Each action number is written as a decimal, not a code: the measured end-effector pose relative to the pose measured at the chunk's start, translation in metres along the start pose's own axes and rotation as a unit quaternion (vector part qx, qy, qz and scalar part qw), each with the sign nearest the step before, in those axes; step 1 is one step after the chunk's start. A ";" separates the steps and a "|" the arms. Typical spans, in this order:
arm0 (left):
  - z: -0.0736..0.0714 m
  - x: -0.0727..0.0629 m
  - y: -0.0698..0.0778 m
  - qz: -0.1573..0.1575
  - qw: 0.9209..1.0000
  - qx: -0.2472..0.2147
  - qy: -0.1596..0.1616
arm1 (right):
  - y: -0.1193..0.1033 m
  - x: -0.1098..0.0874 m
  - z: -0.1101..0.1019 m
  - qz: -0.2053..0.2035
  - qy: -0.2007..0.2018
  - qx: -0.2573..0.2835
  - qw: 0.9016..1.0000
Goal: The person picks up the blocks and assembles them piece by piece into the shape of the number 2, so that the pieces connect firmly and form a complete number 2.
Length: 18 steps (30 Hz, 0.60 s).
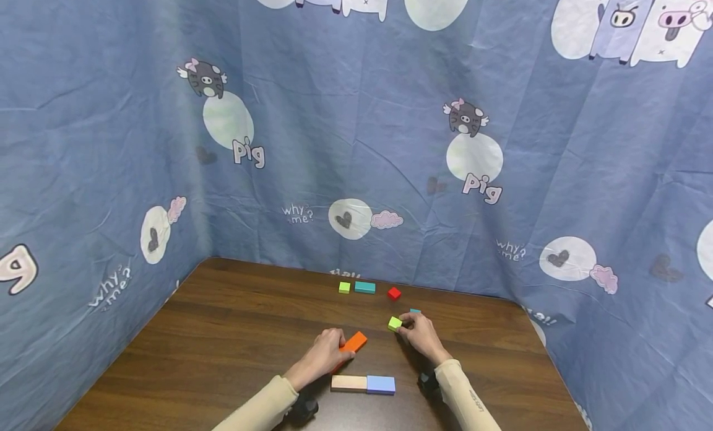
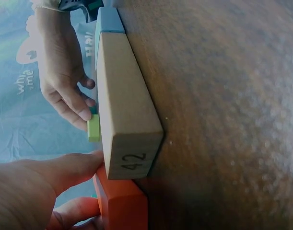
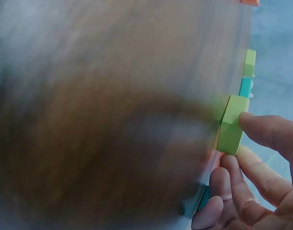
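My left hand (image 1: 324, 352) grips an orange block (image 1: 356, 340), which lies at a slant on the wooden table; the thumb is on its near side. To the right and farther off, my right hand (image 1: 422, 335) pinches a light green block (image 1: 395, 324) between thumb and fingers. The right wrist view shows this green block (image 3: 231, 127) low over or on the table; I cannot tell which. In front of both hands, a plain wood block (image 1: 349, 384) touches a blue block (image 1: 381, 385) end to end. The wood block (image 2: 129, 91) bears the number 42 in the left wrist view.
Along the back of the table (image 1: 234, 319) lie another green block (image 1: 344, 288), a teal block (image 1: 364, 287) and a red block (image 1: 394, 293). A second teal block (image 1: 415, 311) is partly hidden behind my right hand. A blue printed curtain (image 1: 345, 140) hangs behind.
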<state>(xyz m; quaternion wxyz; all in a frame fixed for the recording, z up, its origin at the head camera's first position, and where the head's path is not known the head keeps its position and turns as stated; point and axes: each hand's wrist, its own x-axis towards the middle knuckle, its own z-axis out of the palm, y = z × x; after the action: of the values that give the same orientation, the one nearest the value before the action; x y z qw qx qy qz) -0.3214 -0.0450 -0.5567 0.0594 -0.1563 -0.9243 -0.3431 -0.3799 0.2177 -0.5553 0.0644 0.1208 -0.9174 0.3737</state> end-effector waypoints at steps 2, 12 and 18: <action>0.000 0.000 0.000 -0.001 1.000 0.000 0.000 | -0.002 0.000 0.000 0.001 -0.002 0.001 1.000; 0.001 0.000 -0.001 0.000 1.000 0.006 0.009 | -0.006 0.001 0.004 -0.001 -0.020 0.012 1.000; 0.001 0.000 0.000 0.000 1.000 0.008 0.008 | -0.009 0.002 0.008 -0.004 -0.030 0.024 0.999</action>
<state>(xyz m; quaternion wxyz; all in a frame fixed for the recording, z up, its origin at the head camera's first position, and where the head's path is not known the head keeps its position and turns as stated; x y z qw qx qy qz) -0.3217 -0.0444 -0.5578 0.0683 -0.1527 -0.9267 -0.3367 -0.3800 0.2058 -0.5549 0.0354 0.1371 -0.9093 0.3914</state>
